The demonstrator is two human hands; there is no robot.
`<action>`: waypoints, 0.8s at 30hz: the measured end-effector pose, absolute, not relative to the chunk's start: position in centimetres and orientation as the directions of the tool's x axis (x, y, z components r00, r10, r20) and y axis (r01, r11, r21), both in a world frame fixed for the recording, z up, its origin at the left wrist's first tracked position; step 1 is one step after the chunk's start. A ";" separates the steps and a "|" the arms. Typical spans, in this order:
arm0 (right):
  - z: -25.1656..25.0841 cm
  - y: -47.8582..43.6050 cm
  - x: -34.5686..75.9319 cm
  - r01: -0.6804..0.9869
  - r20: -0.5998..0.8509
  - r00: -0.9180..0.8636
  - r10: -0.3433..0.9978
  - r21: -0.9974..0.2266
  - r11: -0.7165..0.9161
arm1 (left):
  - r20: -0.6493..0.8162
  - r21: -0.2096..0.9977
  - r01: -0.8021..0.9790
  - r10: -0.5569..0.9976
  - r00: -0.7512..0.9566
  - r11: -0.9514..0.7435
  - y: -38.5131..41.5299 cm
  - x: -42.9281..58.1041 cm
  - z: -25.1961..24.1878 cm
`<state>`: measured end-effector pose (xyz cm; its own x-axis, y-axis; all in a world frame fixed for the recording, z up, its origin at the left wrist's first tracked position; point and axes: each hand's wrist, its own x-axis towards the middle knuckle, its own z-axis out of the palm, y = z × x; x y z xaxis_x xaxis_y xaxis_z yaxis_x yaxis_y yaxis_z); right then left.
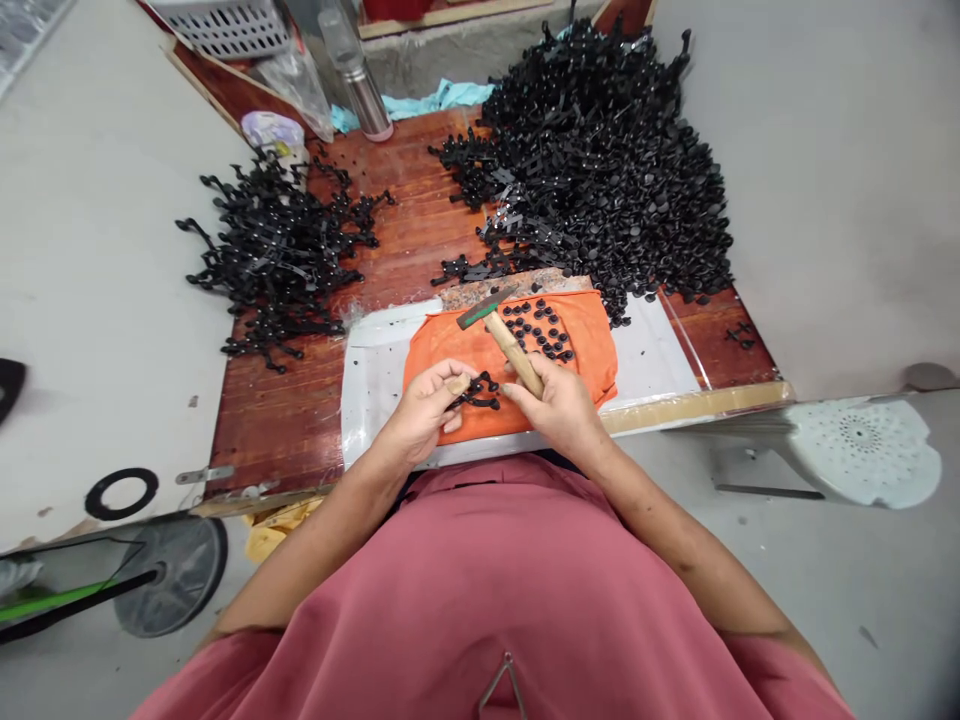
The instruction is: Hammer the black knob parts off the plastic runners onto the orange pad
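My left hand (429, 408) is closed around a small branched black plastic part (481, 390), with a thumb cover of tan material on the thumb. In my right hand (556, 402) is a hammer (514, 352), gripped by its short wooden handle. Its dark head with a green band points up and to the left, over the orange cloth (592, 335). Several small round black pieces (538, 328) lie on that cloth beyond the hammer handle. Both hands are close together above the cloth, and the fingertips of the right are near the black part.
A large heap of black parts (600, 170) fills the back right of the wooden table (412, 235). A smaller pile of branched parts (281, 250) lies left. Behind stand a steel flask (367, 100) and a white basket (225, 28). A pale stool (862, 450) is at the right.
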<state>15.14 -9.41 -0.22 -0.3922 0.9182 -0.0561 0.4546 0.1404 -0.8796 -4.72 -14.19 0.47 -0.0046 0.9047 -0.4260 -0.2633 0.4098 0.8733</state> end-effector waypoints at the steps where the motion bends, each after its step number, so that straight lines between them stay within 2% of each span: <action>1: -0.4 -9.2 14.7 0.447 -0.067 -0.402 0.913 -0.885 0.132 | -0.431 0.866 -0.275 0.902 0.010 0.417 -14.2 -4.6 0.5; 4: -0.8 -8.6 13.8 0.545 -0.132 -0.433 0.892 -0.826 0.142 | -0.431 0.870 -0.255 0.902 0.025 0.422 -14.1 -4.3 0.0; 6: -1.0 -8.4 13.3 0.617 -0.155 -0.443 0.883 -0.768 0.174 | -0.398 0.905 -0.165 0.918 -0.006 0.391 -14.0 -4.0 -0.6; 9: -1.0 -8.5 12.8 0.685 -0.149 -0.455 0.878 -0.688 0.238 | -0.272 0.936 0.206 0.957 -0.098 0.287 -13.8 -4.0 -1.0; 12: -1.0 -9.0 12.2 0.745 -0.145 -0.469 0.871 -0.594 0.302 | -0.171 0.761 0.618 0.980 -0.104 0.199 -13.8 -4.3 -0.6; 14: -0.9 -9.3 12.0 0.775 -0.151 -0.468 0.871 -0.543 0.322 | -0.168 0.683 0.713 0.984 -0.059 0.160 -14.1 -4.7 -0.2; 16: -0.8 -9.6 11.8 0.798 -0.159 -0.459 0.874 -0.507 0.327 | -0.186 0.716 0.685 0.983 -0.001 0.136 -14.4 -5.2 -0.1; 20: -0.7 -9.7 11.9 0.808 -0.168 -0.460 0.872 -0.485 0.333 | -0.207 0.888 0.431 0.976 0.067 0.159 -14.7 -6.2 -0.8; 24: -0.4 -10.1 13.2 0.751 -0.110 -0.475 0.873 -0.567 0.337 | -0.270 0.927 0.291 0.960 0.079 0.237 -14.5 -6.5 -1.2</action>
